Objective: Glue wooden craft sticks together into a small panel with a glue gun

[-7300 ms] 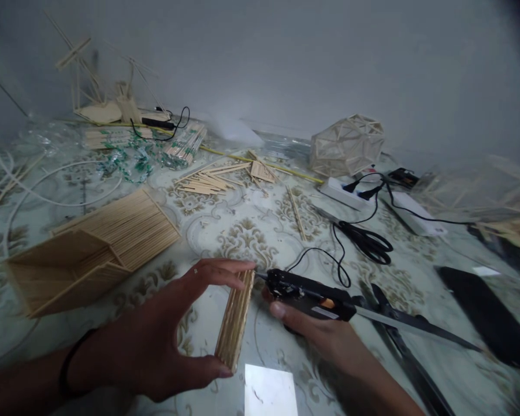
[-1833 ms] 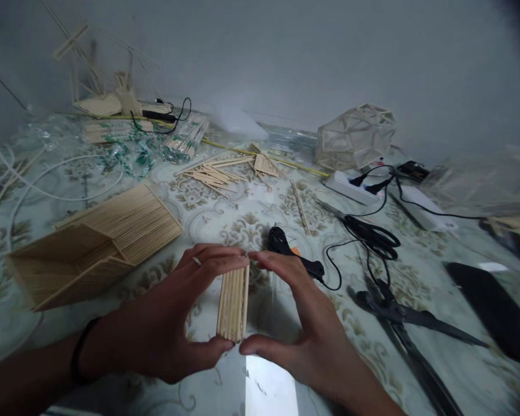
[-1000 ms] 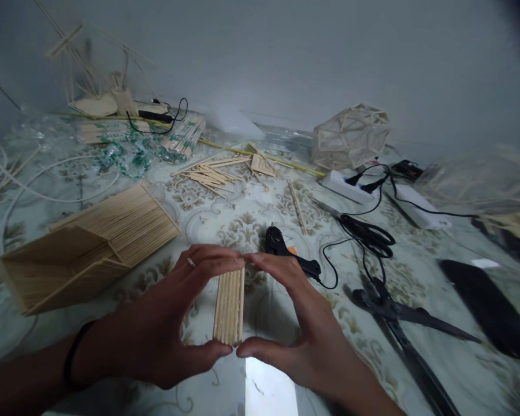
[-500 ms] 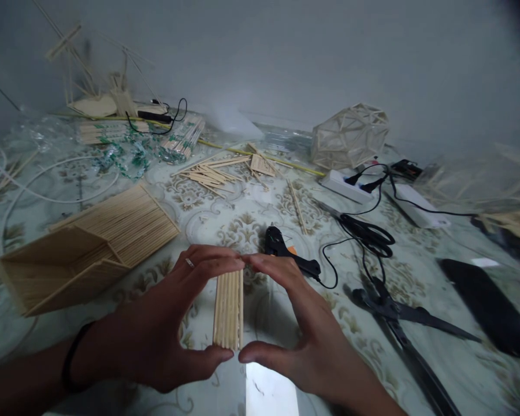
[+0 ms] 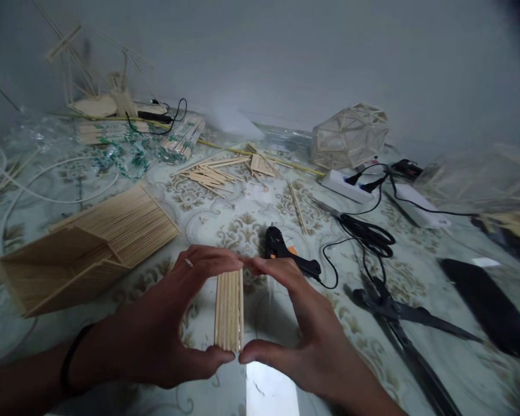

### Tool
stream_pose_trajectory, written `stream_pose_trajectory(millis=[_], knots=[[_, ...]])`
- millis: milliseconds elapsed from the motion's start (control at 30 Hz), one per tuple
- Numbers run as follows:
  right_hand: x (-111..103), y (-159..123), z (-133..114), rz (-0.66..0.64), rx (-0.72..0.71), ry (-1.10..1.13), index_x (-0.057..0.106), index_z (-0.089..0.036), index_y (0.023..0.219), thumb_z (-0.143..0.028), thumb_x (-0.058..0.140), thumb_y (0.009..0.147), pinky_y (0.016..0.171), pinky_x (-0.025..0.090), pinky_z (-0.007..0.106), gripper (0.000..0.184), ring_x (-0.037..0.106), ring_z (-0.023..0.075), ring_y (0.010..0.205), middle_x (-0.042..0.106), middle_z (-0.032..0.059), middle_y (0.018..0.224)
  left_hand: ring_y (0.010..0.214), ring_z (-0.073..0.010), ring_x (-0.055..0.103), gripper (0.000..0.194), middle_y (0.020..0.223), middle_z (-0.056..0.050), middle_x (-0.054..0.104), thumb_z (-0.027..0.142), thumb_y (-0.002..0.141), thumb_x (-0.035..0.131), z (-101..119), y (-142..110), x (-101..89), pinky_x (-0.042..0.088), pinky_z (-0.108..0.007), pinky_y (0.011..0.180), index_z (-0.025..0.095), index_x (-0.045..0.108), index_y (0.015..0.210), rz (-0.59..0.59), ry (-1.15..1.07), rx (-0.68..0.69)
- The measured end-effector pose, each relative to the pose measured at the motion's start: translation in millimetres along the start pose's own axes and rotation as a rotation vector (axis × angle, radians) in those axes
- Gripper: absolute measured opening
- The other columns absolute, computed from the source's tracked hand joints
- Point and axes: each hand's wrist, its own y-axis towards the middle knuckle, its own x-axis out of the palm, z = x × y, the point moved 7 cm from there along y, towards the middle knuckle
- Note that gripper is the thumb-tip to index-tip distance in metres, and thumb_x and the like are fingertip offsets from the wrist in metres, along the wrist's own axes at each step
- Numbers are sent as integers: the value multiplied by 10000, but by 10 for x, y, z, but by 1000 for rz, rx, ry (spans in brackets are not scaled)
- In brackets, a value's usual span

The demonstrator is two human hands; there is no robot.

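Observation:
A small panel of glued wooden sticks (image 5: 229, 310) stands on the patterned tabletop (image 5: 242, 222) near the front. My left hand (image 5: 164, 329) pinches it between the thumb at its near end and the fingers at its far end. My right hand (image 5: 299, 329) mirrors that grip from the right side, thumb and fingertips pressed on the same two ends. A black hot glue gun (image 5: 289, 254) lies on the table just beyond my right fingers, its cord trailing right.
A large open box of wooden sticks (image 5: 91, 248) lies at the left. Black scissors (image 5: 405, 315) and a second pair (image 5: 368, 234) lie at the right, near a white power strip (image 5: 344, 188). Loose sticks (image 5: 212, 173), a geodesic stick frame (image 5: 351, 138) and stick models (image 5: 99, 98) sit farther back.
Seven seconds ago my right hand held the glue gun against the panel; the gun now lies on the table and both hands grip the panel. Over the last second, nothing has visibly moved.

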Motion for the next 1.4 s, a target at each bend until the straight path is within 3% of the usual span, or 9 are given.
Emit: stream_pose_trajectory(millis=[133,500,700,933,1133,1400], knots=[[-4,-36,36,13,47,-33,362,-439,1711,-693,829,932,1265,506,607,943,762,333,1351,765,78,1525,1468,-329,590,897,1557,-118,579,190,824,866,-16,5,-14,518,-558,1232,329,382,1567,23,-11,-4],[8,-35,69,36,73,19,339,-472,1739,-611,924,881,1234,532,641,1048,810,353,1273,791,89,1498,1429,-337,612,855,1521,-108,593,141,803,851,2,28,-27,536,-560,1192,338,413,1509,39,-20,9],[23,-33,55,62,61,67,412,-441,1719,-593,931,882,1095,653,532,997,820,331,1219,791,87,1486,1389,-327,632,836,1474,-100,630,117,776,820,43,60,-44,540,-527,1172,323,438,1490,65,-35,32],[30,-42,43,67,53,105,414,-463,1718,-592,919,892,1035,683,453,977,801,287,1195,779,53,1495,1352,-317,646,826,1431,-81,653,119,768,822,52,94,-56,549,-500,1156,329,448,1474,61,-51,35],[30,-28,23,39,24,73,368,-453,1750,-532,925,910,1092,657,502,1011,801,302,1219,771,76,1522,1382,-310,621,807,1440,-88,630,79,781,808,37,70,-22,534,-486,1155,314,450,1465,44,-32,41],[44,-20,20,9,32,64,362,-451,1754,-482,928,923,1113,650,521,1006,788,315,1277,743,90,1566,1407,-336,591,836,1475,-114,590,58,779,785,13,53,-4,509,-556,1186,321,410,1478,29,1,26]])
